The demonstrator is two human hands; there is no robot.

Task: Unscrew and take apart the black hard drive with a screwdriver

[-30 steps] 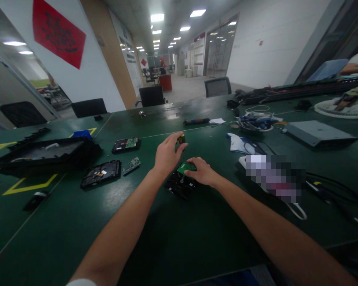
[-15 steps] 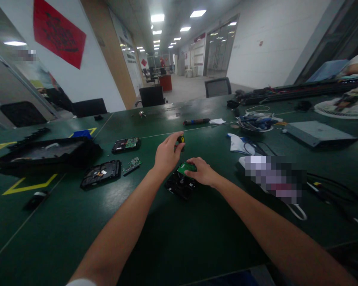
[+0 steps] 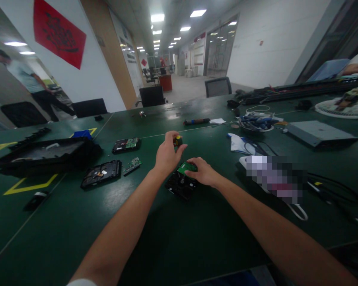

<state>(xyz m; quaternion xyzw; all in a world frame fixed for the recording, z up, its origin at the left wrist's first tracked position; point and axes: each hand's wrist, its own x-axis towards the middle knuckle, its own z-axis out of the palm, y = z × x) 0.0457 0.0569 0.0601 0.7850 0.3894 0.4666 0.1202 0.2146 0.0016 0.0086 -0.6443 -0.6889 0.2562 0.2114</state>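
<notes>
My left hand [image 3: 168,155] is closed round a screwdriver [image 3: 178,140] with a black and yellow handle. Its thin shaft points down to a green circuit board [image 3: 185,168], though the tip is too small to make out. My right hand [image 3: 203,171] grips that board by its right edge, thumb on top. Board and hand are over a black hard drive [image 3: 180,186] lying on the table, and the board's near edge sits tilted above it. Part of the drive is hidden beneath the board and my right fingers.
Left of my hands lie another hard drive [image 3: 126,145], an opened drive [image 3: 101,174], a loose circuit board [image 3: 133,166] and a black tray [image 3: 44,155]. On the right are a bundle of cables [image 3: 255,122], a grey metal box [image 3: 320,133] and a white-edged item [image 3: 244,162], partly blurred out.
The screwdriver's handle has tilted and shifted slightly left in my left hand, with the thumb and fingers repositioned. My right hand stays on the board. A walking person now shows at far left.
</notes>
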